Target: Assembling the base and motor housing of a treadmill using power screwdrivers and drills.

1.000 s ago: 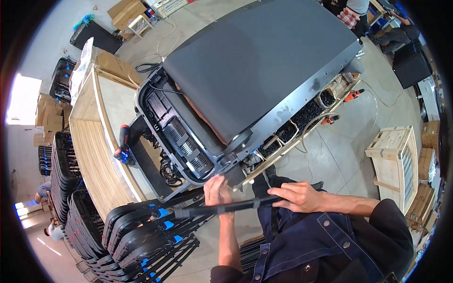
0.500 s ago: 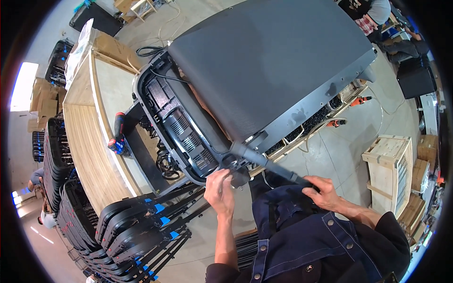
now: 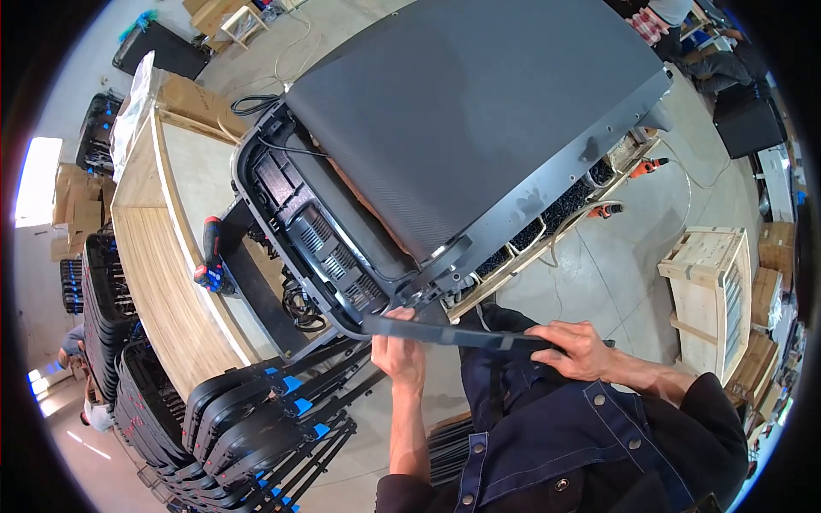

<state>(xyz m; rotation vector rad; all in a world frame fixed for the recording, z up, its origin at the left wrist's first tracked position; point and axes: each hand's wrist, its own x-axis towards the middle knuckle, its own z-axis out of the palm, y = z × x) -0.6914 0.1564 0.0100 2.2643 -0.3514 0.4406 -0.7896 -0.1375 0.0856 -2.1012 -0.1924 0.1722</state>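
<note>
A long, narrow dark-grey bar, smeared by motion, is gripped at its right end by my right hand, with the fingers wrapped round it. Its far end crosses over my left hand, whose fingers are curled together at the near corner of the treadmill's black motor housing frame. The bar hides part of those fingers, so what they pinch cannot be made out. Behind them lies the treadmill's wide black running belt. Inside the open frame sits a slotted black cover.
A red and blue power driver rests on the wooden bench at left. Stacked black frames with blue pieces stand near left. Orange-handled tools hang on the treadmill's right side. A wooden crate stands farther right. Other people are at upper right.
The bar has swung from the treadmill's near corner toward me, so its far end now passes over my left hand. My right hand has moved slightly left; the view has shifted a little.
</note>
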